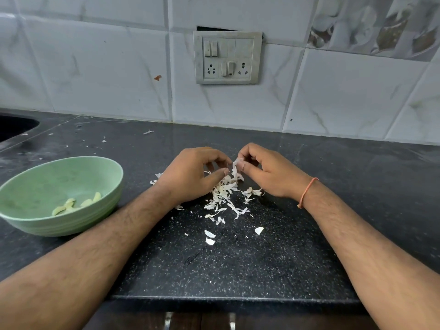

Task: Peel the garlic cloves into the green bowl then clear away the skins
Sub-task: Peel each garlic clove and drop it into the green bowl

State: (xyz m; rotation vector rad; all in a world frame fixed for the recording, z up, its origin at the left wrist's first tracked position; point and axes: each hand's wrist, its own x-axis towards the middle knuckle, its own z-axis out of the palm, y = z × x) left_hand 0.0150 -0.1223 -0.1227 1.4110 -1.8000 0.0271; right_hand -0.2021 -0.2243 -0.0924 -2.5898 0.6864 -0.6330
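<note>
A green bowl (35,186) stands at the left of the dark counter and holds several peeled garlic cloves (71,206). A heap of white garlic skins (223,194) lies on the black speckled board (238,258) in the middle. Above the heap my left hand (192,175) and my right hand (266,172) meet, fingers curled. Between their fingertips sits a garlic clove (237,166) with white skin hanging from it; both hands pinch it. The clove itself is mostly hidden by the fingers.
A black sink (14,127) lies at the far left corner. Behind the counter a tiled wall carries a switch and socket panel (227,58). Loose skin flakes (147,132) are scattered toward the back left. The counter's front edge runs just below the board.
</note>
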